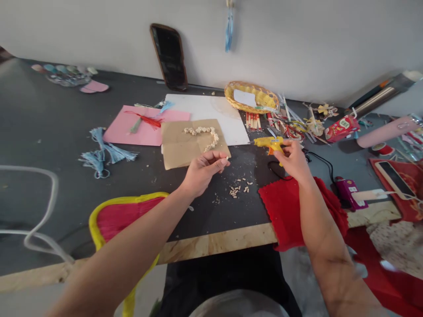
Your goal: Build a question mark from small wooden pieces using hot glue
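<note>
My left hand pinches a small pale piece between thumb and fingertips, just over the lower right edge of a brown paper sheet. On that sheet a curved chain of small cream pieces is laid out, its lower end beside my left hand. My right hand is wrapped round the handle of a yellow glue gun, whose nozzle points left toward the paper. Between and below the hands, several tiny pale cut pieces lie scattered on the dark table.
Blue tassels and pink paper lie left. Behind are a leaning phone, white board and wicker basket. A red cloth, black cord, purple box and pink bottle are right.
</note>
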Tool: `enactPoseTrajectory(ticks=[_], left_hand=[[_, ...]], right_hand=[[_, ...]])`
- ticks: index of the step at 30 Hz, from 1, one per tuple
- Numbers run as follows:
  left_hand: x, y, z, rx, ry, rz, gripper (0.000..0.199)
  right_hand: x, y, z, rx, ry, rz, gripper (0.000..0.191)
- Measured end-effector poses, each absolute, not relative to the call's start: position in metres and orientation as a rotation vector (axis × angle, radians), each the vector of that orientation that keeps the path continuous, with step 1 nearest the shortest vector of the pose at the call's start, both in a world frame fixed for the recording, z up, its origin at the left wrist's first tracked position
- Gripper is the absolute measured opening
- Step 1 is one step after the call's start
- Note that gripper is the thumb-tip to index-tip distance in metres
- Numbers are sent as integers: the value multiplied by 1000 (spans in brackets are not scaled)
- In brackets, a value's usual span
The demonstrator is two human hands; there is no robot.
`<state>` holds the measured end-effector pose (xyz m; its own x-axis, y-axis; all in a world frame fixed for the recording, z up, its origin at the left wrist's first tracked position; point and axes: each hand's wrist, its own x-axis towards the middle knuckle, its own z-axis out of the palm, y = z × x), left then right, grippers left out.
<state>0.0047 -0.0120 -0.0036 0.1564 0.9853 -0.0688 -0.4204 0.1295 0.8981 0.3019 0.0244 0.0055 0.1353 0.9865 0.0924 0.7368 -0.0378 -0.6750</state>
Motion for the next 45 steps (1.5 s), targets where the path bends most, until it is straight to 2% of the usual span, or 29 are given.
enactPoseTrajectory(ticks=[5, 11, 18, 25, 31, 35, 39, 45], left_hand=[[5, -10, -7, 895, 810, 1221, 29], [4, -9, -7, 937, 793, 1216, 29], [5, -8, -9, 940, 778, 1211, 29], [5, -8, -6, 940, 791, 1211, 32], [4, -9, -6, 953, 802, 1209, 32], [4, -9, -8, 972, 822, 1204, 32], [5, -12, -5, 1014, 861, 1176, 32], [5, -16, 1, 1094, 933, 1140, 36]], right_hand=[[277, 49, 9, -1607, -1671, 557, 57], [245, 78, 17, -1725, -2000, 202, 55], [257, 71, 31, -1844, -2003, -10, 59], [244, 64, 28, -1956, -1925, 303, 56], [232, 52, 28, -2112, -2109, 100, 40], [231, 28, 33, -1755, -2246, -52, 26], [228, 2, 24, -1269, -2280, 209, 19], [230, -9, 11, -1112, -2490, 386, 13]])
